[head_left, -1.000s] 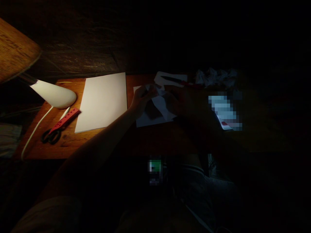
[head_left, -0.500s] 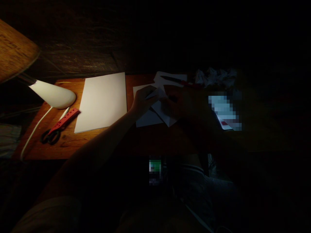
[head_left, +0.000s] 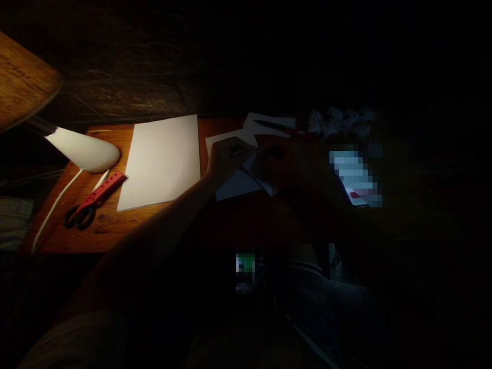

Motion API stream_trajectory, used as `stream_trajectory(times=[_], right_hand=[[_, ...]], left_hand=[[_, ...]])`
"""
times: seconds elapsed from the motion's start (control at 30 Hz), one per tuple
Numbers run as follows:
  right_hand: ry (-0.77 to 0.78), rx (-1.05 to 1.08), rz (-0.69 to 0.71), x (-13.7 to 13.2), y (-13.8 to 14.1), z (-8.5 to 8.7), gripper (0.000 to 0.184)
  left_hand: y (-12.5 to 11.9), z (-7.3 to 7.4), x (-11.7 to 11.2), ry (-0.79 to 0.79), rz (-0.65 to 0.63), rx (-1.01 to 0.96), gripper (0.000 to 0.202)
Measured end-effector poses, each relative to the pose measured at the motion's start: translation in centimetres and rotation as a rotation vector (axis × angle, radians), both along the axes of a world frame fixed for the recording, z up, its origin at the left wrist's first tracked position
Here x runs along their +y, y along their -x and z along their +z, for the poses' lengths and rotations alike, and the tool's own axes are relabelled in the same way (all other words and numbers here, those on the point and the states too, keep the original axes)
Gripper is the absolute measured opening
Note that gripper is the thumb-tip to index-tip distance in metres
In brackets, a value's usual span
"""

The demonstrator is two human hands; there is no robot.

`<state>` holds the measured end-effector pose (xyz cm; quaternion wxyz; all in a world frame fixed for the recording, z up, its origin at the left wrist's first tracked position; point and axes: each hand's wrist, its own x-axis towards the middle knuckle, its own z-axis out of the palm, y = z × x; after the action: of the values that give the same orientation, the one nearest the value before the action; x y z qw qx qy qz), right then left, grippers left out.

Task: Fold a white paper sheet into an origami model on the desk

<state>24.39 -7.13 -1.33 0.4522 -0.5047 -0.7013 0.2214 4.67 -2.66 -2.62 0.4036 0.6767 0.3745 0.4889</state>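
Observation:
My left hand (head_left: pixel 227 161) and my right hand (head_left: pixel 274 163) meet above the desk, pinching a folded piece of white paper (head_left: pixel 258 177) between them. The right hand lies in deep shadow, so its fingers are hard to make out. Under both hands lies a loose white sheet (head_left: pixel 236 185). A large blank white sheet (head_left: pixel 161 161) lies to the left of my left hand, not touching it.
A white-necked desk lamp (head_left: pixel 84 149) stands at the left, beside black-handled scissors (head_left: pixel 80 217) and a red perforated strip (head_left: pixel 102 192). A dark-bladed tool (head_left: pixel 274 125) lies on paper at the back. Crumpled paper (head_left: pixel 340 122) and a lit phone (head_left: pixel 355 177) sit right.
The paper between my hands has gone from a loose, open shape to a flatter fold. My hands have drawn closer together over it.

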Motion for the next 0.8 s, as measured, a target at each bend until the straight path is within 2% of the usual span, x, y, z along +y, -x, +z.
stream_trajectory(times=[0.17,0.33,0.57,0.8], right_hand=[[-0.002,-0.005,0.003,-0.2,0.0,0.2,0.005],[-0.042,0.003,0.002,-0.4,0.1,0.3,0.012],[-0.020,0.030,-0.013,-0.9,0.1,1.2,0.010],[-0.085,0.069,0.021,-0.6,0.2,0.4,0.019]], left_hand=[[0.0,0.4,-0.3,0.035,0.003,-0.019,0.013],[0.2,0.5,-0.3,0.050,0.003,-0.047,0.011],[0.1,0.8,-0.6,0.046,0.027,-0.075,0.005],[0.1,1.1,-0.5,0.085,0.030,-0.130,0.012]])
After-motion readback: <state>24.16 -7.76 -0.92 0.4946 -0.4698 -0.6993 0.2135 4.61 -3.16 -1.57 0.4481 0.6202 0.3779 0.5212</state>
